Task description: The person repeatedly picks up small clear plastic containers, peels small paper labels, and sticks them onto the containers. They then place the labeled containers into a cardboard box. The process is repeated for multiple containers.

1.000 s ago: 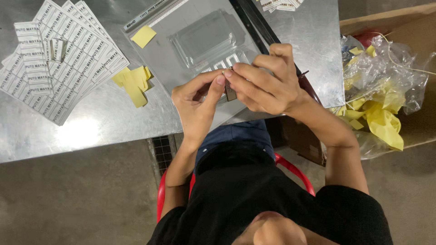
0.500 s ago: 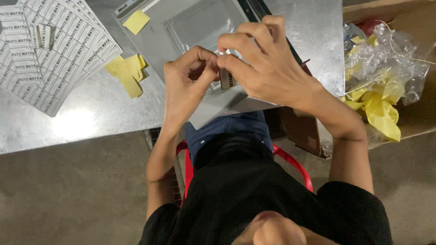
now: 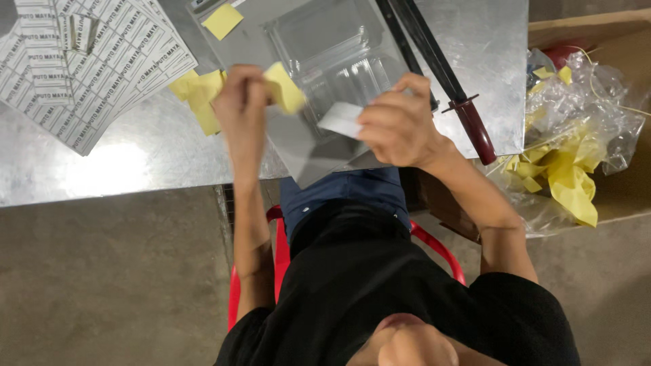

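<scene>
My left hand [image 3: 241,102] pinches a small yellow paper piece [image 3: 285,88] above the metal table [image 3: 135,163]; the hand is blurred by motion. Apart from it, my right hand [image 3: 400,125] grips a small white label [image 3: 341,118]. Both hands hover over a grey sheet [image 3: 305,152] that carries a clear plastic tray [image 3: 332,54]. Just left of my left hand, a small heap of yellow paper pieces [image 3: 196,95] lies on the table.
Printed label sheets [image 3: 88,61] are spread at the table's left. A yellow note [image 3: 222,20] lies at the top. A dark rod with a red-brown handle [image 3: 468,118] lies diagonally at right. A cardboard box [image 3: 610,41] beside the table holds crumpled plastic and yellow scraps [image 3: 573,183].
My hands were pressed together on one small item; now they have parted. The left has swung left with a yellow piece, and the right keeps the white label.
</scene>
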